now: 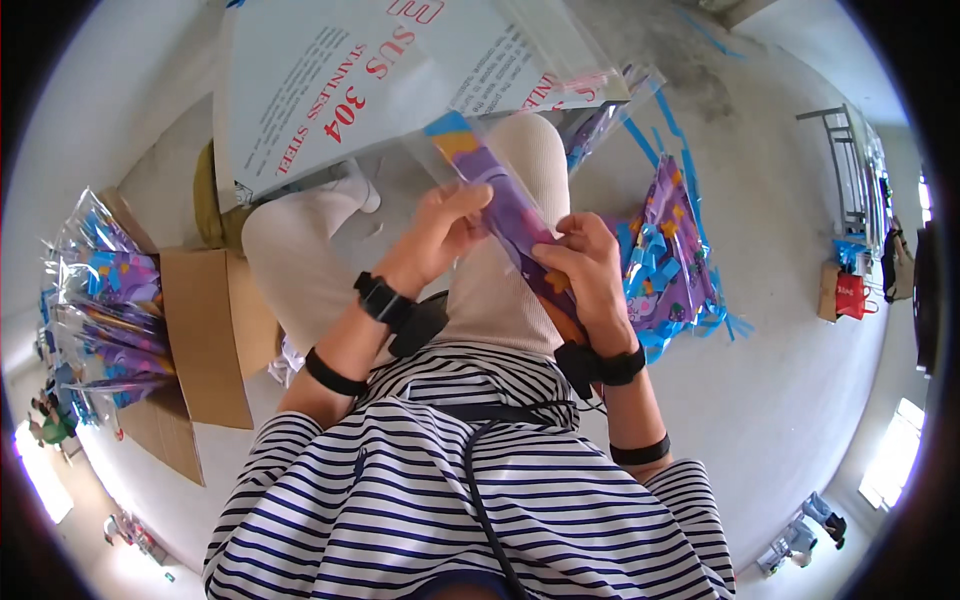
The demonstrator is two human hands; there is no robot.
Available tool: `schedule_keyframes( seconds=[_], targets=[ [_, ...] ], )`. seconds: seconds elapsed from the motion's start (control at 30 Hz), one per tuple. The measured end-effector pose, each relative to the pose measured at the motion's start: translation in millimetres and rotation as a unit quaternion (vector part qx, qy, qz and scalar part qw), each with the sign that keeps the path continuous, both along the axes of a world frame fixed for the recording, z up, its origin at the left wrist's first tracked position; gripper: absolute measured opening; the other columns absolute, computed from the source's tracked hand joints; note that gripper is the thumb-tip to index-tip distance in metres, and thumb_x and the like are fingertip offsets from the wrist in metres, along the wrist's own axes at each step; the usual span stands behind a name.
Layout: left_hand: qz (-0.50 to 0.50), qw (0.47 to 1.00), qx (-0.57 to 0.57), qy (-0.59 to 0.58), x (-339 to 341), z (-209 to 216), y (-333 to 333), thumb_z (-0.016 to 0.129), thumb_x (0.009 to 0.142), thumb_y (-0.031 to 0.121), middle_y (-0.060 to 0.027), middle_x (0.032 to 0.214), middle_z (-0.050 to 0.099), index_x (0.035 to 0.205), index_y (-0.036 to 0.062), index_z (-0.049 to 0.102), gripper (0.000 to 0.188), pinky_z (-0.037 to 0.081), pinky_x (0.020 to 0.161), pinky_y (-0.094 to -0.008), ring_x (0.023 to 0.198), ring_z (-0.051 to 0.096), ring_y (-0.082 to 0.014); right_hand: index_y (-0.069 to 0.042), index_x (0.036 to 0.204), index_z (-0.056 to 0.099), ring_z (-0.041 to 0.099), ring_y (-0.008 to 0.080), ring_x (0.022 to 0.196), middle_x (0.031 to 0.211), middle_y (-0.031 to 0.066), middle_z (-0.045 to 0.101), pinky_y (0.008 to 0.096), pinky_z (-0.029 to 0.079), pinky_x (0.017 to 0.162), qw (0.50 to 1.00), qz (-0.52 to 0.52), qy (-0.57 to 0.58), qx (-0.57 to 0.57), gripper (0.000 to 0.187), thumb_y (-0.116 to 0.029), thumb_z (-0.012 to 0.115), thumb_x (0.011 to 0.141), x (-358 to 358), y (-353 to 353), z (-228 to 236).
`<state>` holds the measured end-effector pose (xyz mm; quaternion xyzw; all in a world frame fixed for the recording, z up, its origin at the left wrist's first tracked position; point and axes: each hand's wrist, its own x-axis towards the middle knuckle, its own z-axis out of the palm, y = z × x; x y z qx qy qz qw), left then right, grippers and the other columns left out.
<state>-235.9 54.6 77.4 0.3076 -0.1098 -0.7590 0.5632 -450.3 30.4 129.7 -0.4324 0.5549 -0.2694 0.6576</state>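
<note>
Both my hands grip a long, narrow folded strip of purple printed material [512, 205] with orange and blue patches, in what looks like a clear plastic sleeve. It slants over my lap from upper left to lower right. My left hand [447, 228] pinches its upper part, thumb on top. Farther down, my right hand [590, 262] holds the lower part with its thumb pressed on the face. The lowest end is partly hidden by that hand.
A white panel-topped table [290, 75] with red lettering stands ahead. An open cardboard box [208, 335] at left holds several purple packs [118, 330] in clear plastic. On the right lies a heap of purple packs [665, 240] and blue strips [683, 130]. A red bag [852, 296] sits far right.
</note>
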Motion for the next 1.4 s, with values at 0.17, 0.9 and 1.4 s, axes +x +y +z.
schedule_keyframes(
  seconds=[0.17,0.9,1.4],
  targets=[
    [0.053,0.997,0.037,-0.052,-26.4,1.9,-12.6,0.067,0.096,0.013,-0.0145,0.118,0.070,0.121,-0.0006,0.061,0.029,0.052,0.102,-0.0411,0.112,0.067,-0.0266,0.004,0.115,0.053,0.065,0.0147,0.066,0.082,0.0160,0.069,0.0296,0.051,0.057,0.992,0.053,0.096,-0.062,0.047,-0.004,0.078,0.077,27.2,-26.9,-3.1],
    [0.054,0.997,0.017,0.049,22.6,1.5,-22.1,0.066,0.098,0.018,-0.0140,0.126,0.066,0.126,0.0001,0.060,0.034,0.052,0.100,-0.0417,0.115,0.065,-0.0275,0.008,0.083,0.065,0.058,0.0137,0.052,0.066,0.0080,0.063,0.0260,0.045,0.051,0.991,0.112,-0.028,0.074,0.017,-0.006,0.063,0.093,12.7,-6.6,7.9],
    [0.107,0.993,0.023,0.033,41.9,-3.1,-33.6,0.063,0.100,0.019,-0.0145,0.119,0.068,0.118,0.0003,0.060,0.026,0.053,0.102,-0.0436,0.114,0.067,-0.0275,0.004,0.085,0.068,0.042,0.0068,0.051,0.059,-0.0001,0.052,0.0244,0.030,0.049,0.989,0.143,0.047,-0.002,0.027,-0.016,0.054,0.097,-12.0,20.7,30.4]
  ],
)
